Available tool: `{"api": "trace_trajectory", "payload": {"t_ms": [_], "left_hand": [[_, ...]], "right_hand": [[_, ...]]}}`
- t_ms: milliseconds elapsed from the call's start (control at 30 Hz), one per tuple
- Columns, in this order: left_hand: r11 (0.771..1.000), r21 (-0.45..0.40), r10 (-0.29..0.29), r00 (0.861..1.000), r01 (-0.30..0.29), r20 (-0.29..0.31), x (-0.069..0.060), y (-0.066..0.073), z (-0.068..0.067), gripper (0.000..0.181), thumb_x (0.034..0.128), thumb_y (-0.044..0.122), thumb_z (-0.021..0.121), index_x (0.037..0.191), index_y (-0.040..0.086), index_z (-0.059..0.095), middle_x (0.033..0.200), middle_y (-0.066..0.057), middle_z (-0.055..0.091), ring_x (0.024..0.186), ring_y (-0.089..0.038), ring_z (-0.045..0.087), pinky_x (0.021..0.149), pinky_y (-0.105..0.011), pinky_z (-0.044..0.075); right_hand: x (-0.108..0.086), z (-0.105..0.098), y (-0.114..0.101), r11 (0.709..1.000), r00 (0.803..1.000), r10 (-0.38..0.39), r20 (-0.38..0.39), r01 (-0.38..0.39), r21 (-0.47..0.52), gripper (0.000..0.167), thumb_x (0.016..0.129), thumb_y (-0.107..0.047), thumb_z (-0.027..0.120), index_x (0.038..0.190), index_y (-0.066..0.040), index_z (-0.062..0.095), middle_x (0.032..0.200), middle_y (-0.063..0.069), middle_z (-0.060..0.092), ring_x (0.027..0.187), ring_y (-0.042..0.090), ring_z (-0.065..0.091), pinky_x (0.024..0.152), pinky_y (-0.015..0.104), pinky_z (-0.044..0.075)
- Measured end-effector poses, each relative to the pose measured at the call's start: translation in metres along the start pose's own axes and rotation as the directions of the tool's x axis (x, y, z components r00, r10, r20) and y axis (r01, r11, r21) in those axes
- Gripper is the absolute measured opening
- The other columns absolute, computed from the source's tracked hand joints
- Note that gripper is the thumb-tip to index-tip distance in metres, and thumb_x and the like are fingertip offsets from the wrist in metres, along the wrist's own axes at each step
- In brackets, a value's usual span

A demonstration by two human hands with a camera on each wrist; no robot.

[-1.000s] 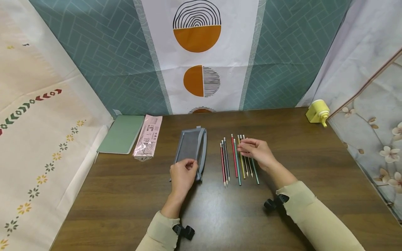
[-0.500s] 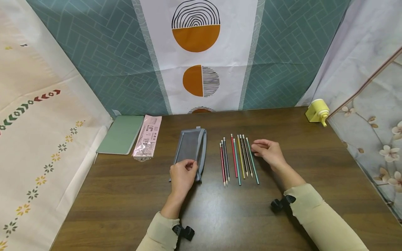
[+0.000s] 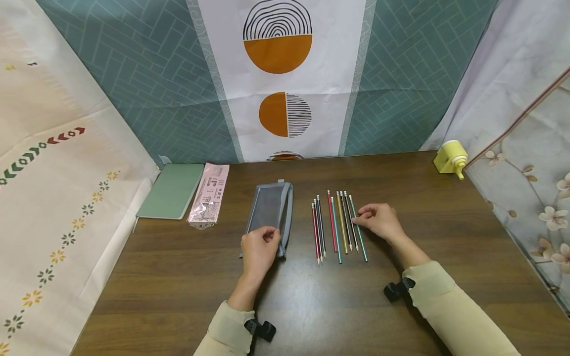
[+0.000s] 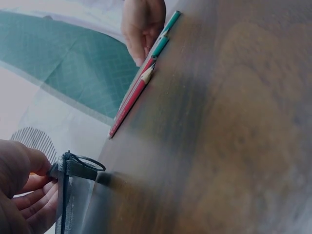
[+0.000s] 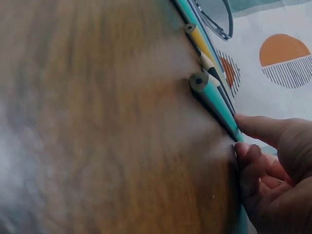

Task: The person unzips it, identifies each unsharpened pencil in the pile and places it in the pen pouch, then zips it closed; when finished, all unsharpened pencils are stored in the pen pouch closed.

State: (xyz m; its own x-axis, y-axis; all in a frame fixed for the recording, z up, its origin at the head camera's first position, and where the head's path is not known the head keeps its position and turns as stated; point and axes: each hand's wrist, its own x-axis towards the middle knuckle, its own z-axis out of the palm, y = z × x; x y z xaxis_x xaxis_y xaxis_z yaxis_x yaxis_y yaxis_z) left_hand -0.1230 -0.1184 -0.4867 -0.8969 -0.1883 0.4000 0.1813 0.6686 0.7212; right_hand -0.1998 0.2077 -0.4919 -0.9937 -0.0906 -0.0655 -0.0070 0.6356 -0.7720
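Observation:
A grey mesh zip pouch [image 3: 268, 205] lies on the table, its near end pinched between the thumb and fingers of my left hand [image 3: 260, 249]. Several pencils in red, black, yellow and green lie side by side to the pouch's right. At the rightmost green pencil [image 3: 358, 230], my right hand [image 3: 381, 220] has thumb and index finger on either side of the shaft. The right wrist view shows these fingertips at the green pencil [image 5: 219, 105], its unsharpened end toward the camera. In the left wrist view, the left fingers hold the pouch [image 4: 78, 195] beside its zipper ring.
A green notebook [image 3: 171, 191] and a pink printed packet [image 3: 209, 193] lie at the back left of the wooden table [image 3: 311, 306]. At the back right corner sits a yellow bottle [image 3: 451, 159]. Patterned cloths hang behind and at both sides.
My right hand has moved right from above the pencils, then slightly down and left to the rightmost green one. My left hand stays on the pouch.

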Motion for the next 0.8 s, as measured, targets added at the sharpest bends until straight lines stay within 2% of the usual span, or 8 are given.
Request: {"api": "trace_trajectory", "payload": {"t_ms": [100, 200, 300, 367, 500, 700, 800], "left_hand": [[1.000, 0.002, 0.004, 1.000, -0.004, -0.003, 0.0001, -0.0006, 0.0000, 0.007, 0.0840, 0.006, 0.076, 0.078, 0.003, 0.078, 0.063, 0.000, 0.069, 0.052, -0.008, 0.061, 0.055, -0.032, 0.053], [1.000, 0.005, 0.007, 1.000, -0.007, -0.004, 0.0002, -0.0007, -0.0001, 0.007, 0.0838, 0.006, 0.076, 0.078, 0.003, 0.078, 0.063, 0.000, 0.069, 0.052, -0.008, 0.061, 0.055, -0.032, 0.052], [1.000, 0.007, 0.008, 1.000, -0.008, -0.004, -0.0001, -0.0002, -0.0005, 0.007, 0.0839, 0.006, 0.076, 0.078, 0.003, 0.078, 0.063, 0.000, 0.069, 0.052, -0.008, 0.060, 0.055, -0.032, 0.052], [1.000, 0.008, 0.008, 1.000, -0.008, -0.003, -0.0003, 0.0002, -0.0005, 0.007, 0.0841, 0.006, 0.076, 0.078, 0.003, 0.078, 0.063, 0.000, 0.069, 0.052, -0.008, 0.060, 0.055, -0.032, 0.052], [1.000, 0.011, 0.007, 1.000, -0.007, 0.000, -0.0008, 0.0002, -0.0004, 0.007, 0.0844, 0.007, 0.076, 0.078, 0.004, 0.078, 0.063, 0.000, 0.069, 0.053, -0.008, 0.060, 0.055, -0.031, 0.052], [1.000, 0.016, 0.014, 1.000, -0.014, -0.002, -0.0005, -0.0007, -0.0003, 0.007, 0.0841, 0.007, 0.076, 0.078, 0.004, 0.078, 0.063, 0.000, 0.069, 0.053, -0.008, 0.061, 0.056, -0.032, 0.053], [1.000, 0.018, 0.015, 1.000, -0.015, 0.001, -0.0004, -0.0010, -0.0005, 0.007, 0.0840, 0.007, 0.076, 0.078, 0.004, 0.078, 0.063, 0.000, 0.069, 0.053, -0.008, 0.060, 0.056, -0.032, 0.052]], "right_hand": [[0.0009, -0.0012, 0.0003, 0.997, 1.000, -0.016, -0.007, 0.016, -0.072, 0.028, 0.085, -0.023, 0.083, 0.095, 0.001, 0.073, 0.076, 0.002, 0.070, 0.073, 0.017, 0.061, 0.078, 0.037, 0.046], [0.0014, -0.0029, 0.0005, 0.995, 1.000, -0.010, -0.010, 0.009, -0.098, 0.026, 0.084, -0.025, 0.082, 0.090, -0.001, 0.073, 0.074, 0.003, 0.070, 0.076, 0.023, 0.061, 0.091, 0.048, 0.041], [0.0015, -0.0043, -0.0005, 0.993, 1.000, -0.013, -0.025, 0.010, -0.122, 0.024, 0.084, -0.024, 0.082, 0.086, -0.002, 0.074, 0.073, 0.004, 0.072, 0.077, 0.026, 0.064, 0.100, 0.056, 0.034], [0.0013, -0.0051, -0.0017, 0.990, 0.999, -0.024, -0.040, 0.019, -0.141, 0.022, 0.083, -0.022, 0.082, 0.084, -0.001, 0.075, 0.074, 0.005, 0.073, 0.075, 0.024, 0.066, 0.096, 0.054, 0.038], [0.0010, -0.0066, -0.0035, 0.984, 0.997, -0.037, -0.070, 0.025, -0.174, 0.017, 0.081, -0.018, 0.082, 0.081, -0.002, 0.076, 0.074, 0.006, 0.074, 0.071, 0.022, 0.067, 0.081, 0.047, 0.047], [0.0017, -0.0076, -0.0010, 0.984, 0.998, -0.025, -0.065, 0.013, -0.180, 0.018, 0.083, -0.019, 0.080, 0.084, -0.002, 0.077, 0.075, 0.006, 0.074, 0.073, 0.023, 0.068, 0.082, 0.046, 0.048], [0.0014, -0.0079, 0.0007, 0.990, 0.998, -0.006, -0.063, -0.003, -0.142, 0.019, 0.085, -0.019, 0.077, 0.089, 0.000, 0.078, 0.079, 0.008, 0.075, 0.069, 0.019, 0.067, 0.073, 0.039, 0.052]]}}
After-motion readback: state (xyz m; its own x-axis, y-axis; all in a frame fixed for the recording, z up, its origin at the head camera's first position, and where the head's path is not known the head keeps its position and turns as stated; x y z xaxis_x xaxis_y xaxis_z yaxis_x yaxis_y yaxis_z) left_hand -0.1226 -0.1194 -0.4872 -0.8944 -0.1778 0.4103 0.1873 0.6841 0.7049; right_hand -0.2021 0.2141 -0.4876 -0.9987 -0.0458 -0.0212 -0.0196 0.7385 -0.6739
